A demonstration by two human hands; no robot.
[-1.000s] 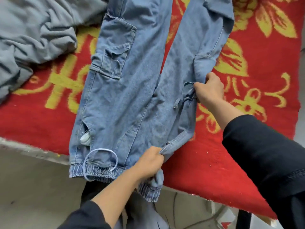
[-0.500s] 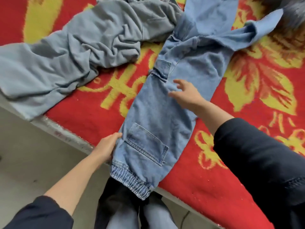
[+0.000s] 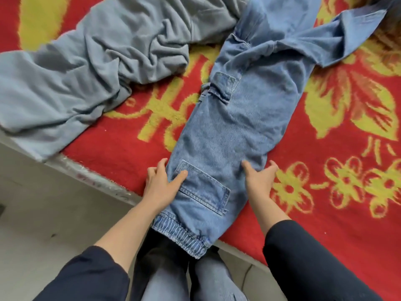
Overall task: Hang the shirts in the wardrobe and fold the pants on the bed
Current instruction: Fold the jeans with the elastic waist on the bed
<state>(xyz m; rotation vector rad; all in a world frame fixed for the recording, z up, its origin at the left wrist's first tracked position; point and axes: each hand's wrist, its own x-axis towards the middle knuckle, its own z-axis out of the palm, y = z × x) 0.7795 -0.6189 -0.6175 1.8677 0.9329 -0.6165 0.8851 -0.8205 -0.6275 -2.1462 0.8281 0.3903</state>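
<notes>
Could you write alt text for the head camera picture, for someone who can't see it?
A person's left hand and right hand rest on either edge of blue denim cargo pants laid lengthwise on a red bedspread with yellow flowers. A crumpled grey garment lies beside them.

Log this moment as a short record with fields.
jeans: folded lengthwise on the red and yellow blanket, elastic waistband past the bed edge, one leg splayed right
left hand: thumb on the back pocket, fingers along the jeans' left edge
right hand: spread, straddling the jeans' right edge
grey garment: crumpled, up left of the jeans
</notes>
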